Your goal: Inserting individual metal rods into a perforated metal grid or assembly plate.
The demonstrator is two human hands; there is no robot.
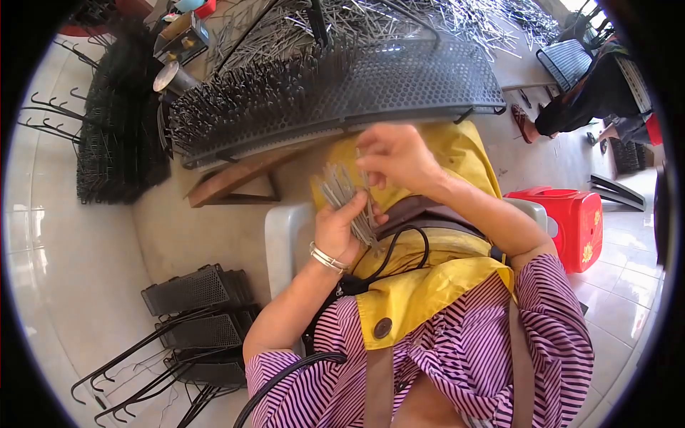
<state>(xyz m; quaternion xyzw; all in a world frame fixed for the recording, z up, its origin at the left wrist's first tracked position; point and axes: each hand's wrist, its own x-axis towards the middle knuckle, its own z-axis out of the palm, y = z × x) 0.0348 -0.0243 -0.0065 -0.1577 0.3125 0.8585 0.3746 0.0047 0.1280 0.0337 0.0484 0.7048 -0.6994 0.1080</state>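
- Over the yellow apron (414, 285), the left hand (337, 232) clamps a bundle of metal strips (342, 191), upper ends free, likely for easy reach.
- Near the perforated rack (428, 78), the right hand (399, 158) seems pinched on one strip.

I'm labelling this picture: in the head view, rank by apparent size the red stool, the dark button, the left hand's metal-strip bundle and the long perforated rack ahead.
1. Long perforated rack
2. Red stool
3. Metal-strip bundle, partly covered
4. Dark button
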